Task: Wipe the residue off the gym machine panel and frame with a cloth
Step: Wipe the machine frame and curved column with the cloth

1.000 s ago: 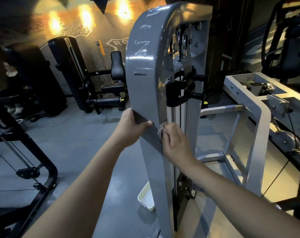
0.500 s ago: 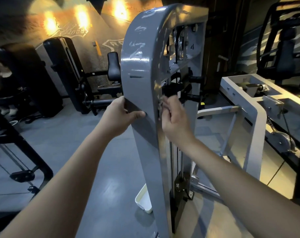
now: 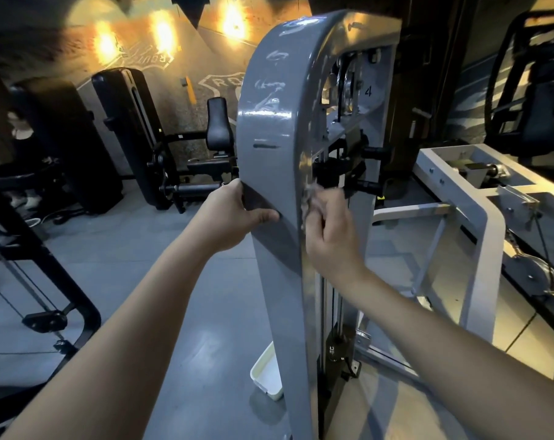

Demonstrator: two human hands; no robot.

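The left hand [image 3: 234,217] grips the near side of the grey panel [image 3: 269,128], fingers wrapped round its far edge and thumb laid across the front face. This steadies the upright machine. Just to its right, the right hand [image 3: 329,230] is curled round a small bunched cloth [image 3: 309,193] and presses it against the frame edge [image 3: 308,312], where the panel turns inward. The cloth shows only as a pale wad above the knuckles.

The step in hand looks like rubbing the corner seam. To do it well, the cloth should probably be opened a little so a flat fold bears on the metal rather than a lump. Strokes should run along the edge, with firm pressure countered by the bracing hand.

Well above both hands, pale residue smears [image 3: 271,101] mark the panel's curved face, and a dark streak [image 3: 264,146] sits between them and the left thumb, so most of the face appears not yet done. The knuckles pass close to the black fittings just beyond the cloth, which calls for short strokes. A white tray [image 3: 266,376] lies on the floor far below the hands.
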